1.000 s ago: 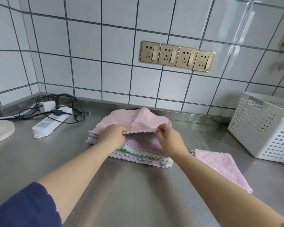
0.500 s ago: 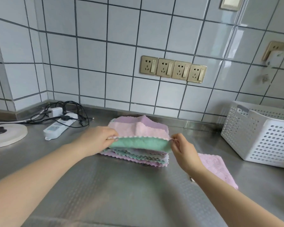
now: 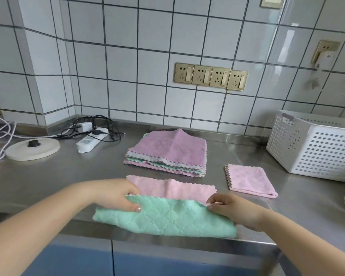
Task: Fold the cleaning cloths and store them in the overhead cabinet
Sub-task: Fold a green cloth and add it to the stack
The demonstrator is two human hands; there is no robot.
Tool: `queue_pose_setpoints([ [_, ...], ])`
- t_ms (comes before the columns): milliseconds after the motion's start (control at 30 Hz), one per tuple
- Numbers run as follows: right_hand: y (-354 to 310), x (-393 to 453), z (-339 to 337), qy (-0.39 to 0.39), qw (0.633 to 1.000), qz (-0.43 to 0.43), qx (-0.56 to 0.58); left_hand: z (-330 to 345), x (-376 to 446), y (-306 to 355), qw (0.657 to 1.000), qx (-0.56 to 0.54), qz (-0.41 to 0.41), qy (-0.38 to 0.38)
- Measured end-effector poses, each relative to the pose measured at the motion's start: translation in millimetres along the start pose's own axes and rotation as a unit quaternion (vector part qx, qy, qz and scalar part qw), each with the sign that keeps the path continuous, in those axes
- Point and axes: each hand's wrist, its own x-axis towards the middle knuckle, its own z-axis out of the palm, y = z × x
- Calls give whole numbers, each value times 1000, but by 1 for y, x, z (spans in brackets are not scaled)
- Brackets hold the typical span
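Observation:
A cloth, green on one face and pink on the other, lies at the front edge of the steel counter, its green side doubled toward me and a pink strip showing behind. My left hand pinches its left corner and my right hand pinches its right corner. Behind it sits a stack of unfolded cloths with a pink one on top. A folded pink cloth lies to the right of the stack.
A white perforated basket stands at the back right. At the back left lie a power strip with black cables and a round white base. Gold wall sockets are on the tiled wall. Blue cabinet fronts are below the counter.
Both hands lifted the top cloth off the stack and drew it toward me to the counter's front edge, where it now lies partly folded. The view has pulled back from the wall.

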Motion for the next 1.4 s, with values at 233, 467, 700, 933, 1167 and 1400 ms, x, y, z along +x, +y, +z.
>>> queue_pose_setpoints([
  [233,0,14,-8,126,992,20,2,-1,1,-15,986,-126,-59,94],
  [467,3,47,-13,179,979,68,-70,11,28,-30,934,-189,-179,244],
  [700,7,60,-12,195,974,111,-28,22,43,-40,921,-166,-196,292],
  [933,9,64,-12,203,970,129,4,23,51,-36,917,-132,-194,322],
  [1167,13,70,-11,216,968,127,5,23,61,-39,910,-115,-197,346],
  [1400,5,59,-10,267,929,58,-251,21,57,-19,907,44,-158,387],
])
